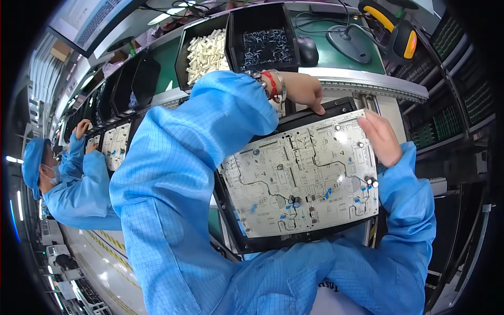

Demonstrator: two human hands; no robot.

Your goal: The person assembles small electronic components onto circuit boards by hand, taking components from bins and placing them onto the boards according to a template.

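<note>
A pale circuit board [315,163] lies tilted in front of me, with small capacitors, blue parts and dark traces on it. Under it a black tray [262,242] shows along the lower, left and far sides. My right hand [380,139] grips the board's far right corner, thumb on top and the other fingers mostly hidden beneath. My left hand [304,92], with a red band and bracelets at the wrist, reaches across to the tray's far edge. Its fingers are curled down onto that black edge, partly out of sight. The left sleeve covers the board's far left corner.
Beyond a metal rail [367,86] stand a black bin of cream-coloured parts [207,55] and another of small dark parts [268,47]. A mouse [308,51] and a yellow-black scanner [394,31] sit beside them. Racked boards [446,123] stand right; a co-worker [79,178] works left.
</note>
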